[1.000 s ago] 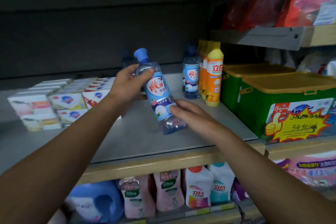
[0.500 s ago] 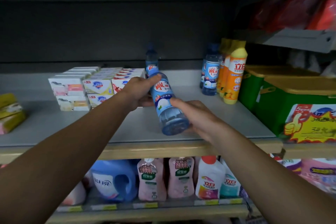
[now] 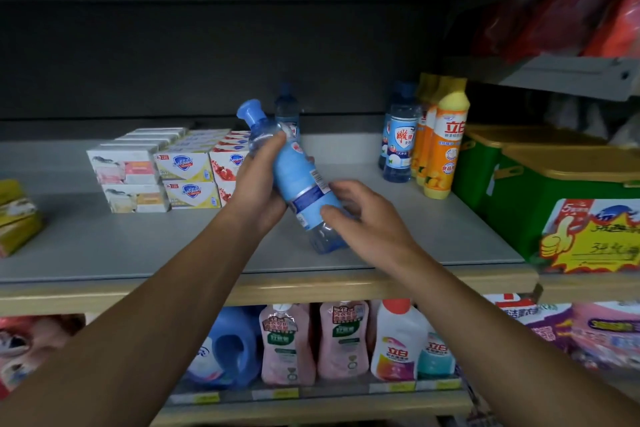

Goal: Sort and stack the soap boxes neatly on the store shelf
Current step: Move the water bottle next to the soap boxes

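Hands meet on a tilted blue bottle (image 3: 298, 180) at the centre of the frame, above the grey shelf (image 3: 138, 239). The left hand (image 3: 258, 187) is wrapped around the bottle's upper part, thumb lying across the clear neck just below the blue cap, which points toward the upper left. The right hand (image 3: 367, 218) grasps the lower part, fingers curled over the label's edge, while the clear base sticks out toward the bottom of the frame. The soap boxes (image 3: 162, 172) stand at the left of centre on the shelf, two layers high in rows that run toward the back; the nearest ones touch each other, and the left forearm hides part of the red-and-white column. At the far left edge lie yellow packets (image 3: 17, 218), well apart from the boxes. Right of centre, a blue bottle of the same kind (image 3: 398, 146) stands upright just beside orange detergent bottles (image 3: 445, 146), and green bins (image 3: 540, 184) with tan lids fill the right side. Another blue bottle stands at the back, partly hidden behind the held one.
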`<state>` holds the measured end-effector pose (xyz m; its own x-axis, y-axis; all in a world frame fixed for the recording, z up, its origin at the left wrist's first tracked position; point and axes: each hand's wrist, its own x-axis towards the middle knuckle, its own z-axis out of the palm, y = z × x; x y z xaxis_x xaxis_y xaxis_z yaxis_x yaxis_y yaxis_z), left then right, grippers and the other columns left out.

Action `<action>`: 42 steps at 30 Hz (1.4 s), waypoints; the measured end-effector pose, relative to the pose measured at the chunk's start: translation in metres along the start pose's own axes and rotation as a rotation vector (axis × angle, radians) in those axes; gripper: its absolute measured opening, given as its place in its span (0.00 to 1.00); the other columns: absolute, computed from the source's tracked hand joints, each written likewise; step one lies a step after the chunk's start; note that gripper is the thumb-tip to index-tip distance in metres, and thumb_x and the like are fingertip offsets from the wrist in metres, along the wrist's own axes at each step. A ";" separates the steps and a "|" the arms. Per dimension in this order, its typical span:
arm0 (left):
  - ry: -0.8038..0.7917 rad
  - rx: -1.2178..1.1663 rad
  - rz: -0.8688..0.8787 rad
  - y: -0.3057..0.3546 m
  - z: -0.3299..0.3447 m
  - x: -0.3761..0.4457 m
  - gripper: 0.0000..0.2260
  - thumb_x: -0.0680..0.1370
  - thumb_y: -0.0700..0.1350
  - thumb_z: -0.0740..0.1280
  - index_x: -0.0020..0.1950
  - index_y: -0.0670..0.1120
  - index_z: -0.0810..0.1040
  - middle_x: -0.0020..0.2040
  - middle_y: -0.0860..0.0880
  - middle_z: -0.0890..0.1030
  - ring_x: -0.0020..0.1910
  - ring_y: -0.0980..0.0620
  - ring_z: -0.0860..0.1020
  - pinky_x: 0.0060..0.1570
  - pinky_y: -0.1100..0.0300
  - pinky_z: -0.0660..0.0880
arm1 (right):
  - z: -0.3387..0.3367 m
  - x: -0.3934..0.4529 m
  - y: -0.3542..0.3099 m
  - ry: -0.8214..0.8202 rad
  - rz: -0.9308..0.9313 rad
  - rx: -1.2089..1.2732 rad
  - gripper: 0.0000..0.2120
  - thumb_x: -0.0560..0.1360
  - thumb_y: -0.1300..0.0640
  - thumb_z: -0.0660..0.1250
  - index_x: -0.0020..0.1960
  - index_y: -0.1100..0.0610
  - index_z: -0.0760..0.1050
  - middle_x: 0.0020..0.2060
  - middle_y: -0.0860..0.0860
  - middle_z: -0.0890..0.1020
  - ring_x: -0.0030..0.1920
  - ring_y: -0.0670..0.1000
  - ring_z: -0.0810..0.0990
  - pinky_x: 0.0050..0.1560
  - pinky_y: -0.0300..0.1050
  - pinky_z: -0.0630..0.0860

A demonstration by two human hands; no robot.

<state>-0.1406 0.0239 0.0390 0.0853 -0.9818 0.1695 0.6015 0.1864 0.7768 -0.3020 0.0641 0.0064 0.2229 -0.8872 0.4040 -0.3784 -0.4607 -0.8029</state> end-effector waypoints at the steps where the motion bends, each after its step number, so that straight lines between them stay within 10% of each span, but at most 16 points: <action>1: -0.017 -0.041 -0.008 0.001 -0.003 0.000 0.18 0.78 0.50 0.66 0.62 0.40 0.74 0.52 0.38 0.78 0.50 0.42 0.79 0.60 0.41 0.75 | -0.003 0.001 0.001 -0.111 0.091 0.087 0.14 0.75 0.52 0.69 0.60 0.50 0.77 0.54 0.45 0.83 0.56 0.45 0.81 0.63 0.53 0.76; 7: -0.130 -0.023 -0.036 0.003 -0.008 -0.001 0.22 0.74 0.57 0.66 0.58 0.41 0.78 0.48 0.42 0.83 0.45 0.46 0.83 0.50 0.51 0.80 | 0.001 0.008 -0.002 -0.324 0.143 0.228 0.25 0.64 0.49 0.75 0.60 0.48 0.76 0.52 0.44 0.84 0.52 0.44 0.83 0.56 0.45 0.79; 14: -0.141 0.335 0.060 0.003 -0.011 0.003 0.06 0.82 0.48 0.61 0.54 0.49 0.77 0.50 0.47 0.82 0.50 0.47 0.81 0.54 0.47 0.77 | 0.024 0.019 0.021 0.213 0.025 -0.480 0.31 0.66 0.49 0.76 0.64 0.51 0.66 0.56 0.50 0.75 0.53 0.52 0.76 0.50 0.48 0.75; 18: -0.077 0.428 0.068 -0.005 -0.011 0.001 0.16 0.79 0.48 0.67 0.65 0.43 0.74 0.61 0.42 0.81 0.58 0.44 0.81 0.56 0.44 0.79 | 0.026 0.020 0.039 0.313 -0.068 -0.833 0.37 0.66 0.46 0.77 0.70 0.51 0.64 0.58 0.52 0.72 0.56 0.55 0.71 0.53 0.50 0.70; 25: -0.055 0.335 0.113 0.004 -0.021 0.012 0.09 0.80 0.41 0.66 0.58 0.43 0.70 0.51 0.43 0.80 0.42 0.49 0.84 0.34 0.57 0.79 | 0.016 0.029 0.048 0.128 -0.134 -0.438 0.29 0.73 0.47 0.69 0.72 0.51 0.66 0.61 0.51 0.75 0.60 0.53 0.73 0.59 0.47 0.71; 33: -0.349 0.388 0.084 0.006 -0.014 0.021 0.18 0.82 0.38 0.56 0.71 0.35 0.66 0.64 0.37 0.73 0.62 0.41 0.73 0.66 0.44 0.69 | 0.028 0.040 0.055 -0.124 0.080 0.077 0.29 0.73 0.59 0.71 0.71 0.49 0.67 0.61 0.47 0.80 0.56 0.47 0.81 0.62 0.52 0.77; 42: -0.078 0.910 0.150 0.007 -0.059 0.015 0.12 0.80 0.47 0.66 0.63 0.47 0.78 0.52 0.50 0.83 0.51 0.53 0.81 0.57 0.51 0.78 | 0.043 0.054 0.062 0.052 0.122 -0.047 0.26 0.70 0.58 0.74 0.66 0.52 0.70 0.55 0.46 0.82 0.50 0.46 0.81 0.55 0.44 0.77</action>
<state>-0.0890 0.0084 0.0111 0.0381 -0.9462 0.3215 -0.2704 0.2999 0.9148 -0.2750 -0.0110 -0.0404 0.1258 -0.9363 0.3278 -0.4422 -0.3487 -0.8264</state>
